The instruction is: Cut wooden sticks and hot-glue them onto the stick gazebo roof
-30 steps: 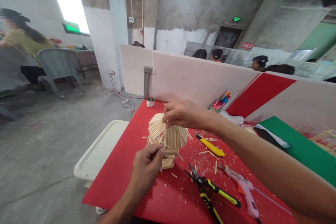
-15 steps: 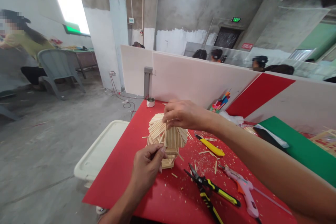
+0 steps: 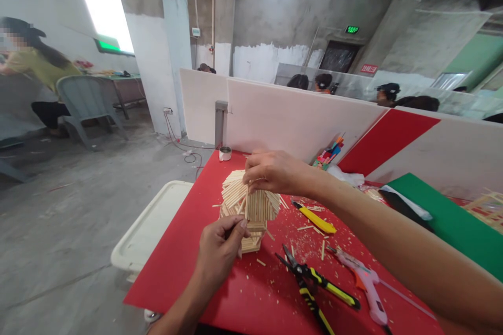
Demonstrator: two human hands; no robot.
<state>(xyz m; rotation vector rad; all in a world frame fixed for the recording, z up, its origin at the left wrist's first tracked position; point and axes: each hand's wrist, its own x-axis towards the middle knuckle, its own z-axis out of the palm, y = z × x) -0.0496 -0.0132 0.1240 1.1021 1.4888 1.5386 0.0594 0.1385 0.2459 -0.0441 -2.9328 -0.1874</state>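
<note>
A small model house (image 3: 262, 206) made of thin wooden sticks stands on the red tabletop (image 3: 184, 261), its slanted roof laid in rows of sticks. One wooden stick (image 3: 247, 204) runs along a roof edge. My left hand (image 3: 222, 243) pinches the lower end of this stick between thumb and fingers. At its upper end, near the roof's peak, my right hand (image 3: 265, 170) closes its fingers on the same stick. The right hand covers part of the roof top, and the left hides some of the near left side of the house.
Right of the house lie a yellow utility knife (image 3: 317, 220), black-and-yellow cutters (image 3: 301, 270) and a pink glue gun (image 3: 367, 288), among stick scraps. A tape roll (image 3: 225, 153) sits at the back corner. White partition panels (image 3: 291, 115) border the table. A person (image 3: 43, 68) sits far left.
Almost nothing differs. Both hands stay on the stick at the roof edge, and the view has shifted very slightly.
</note>
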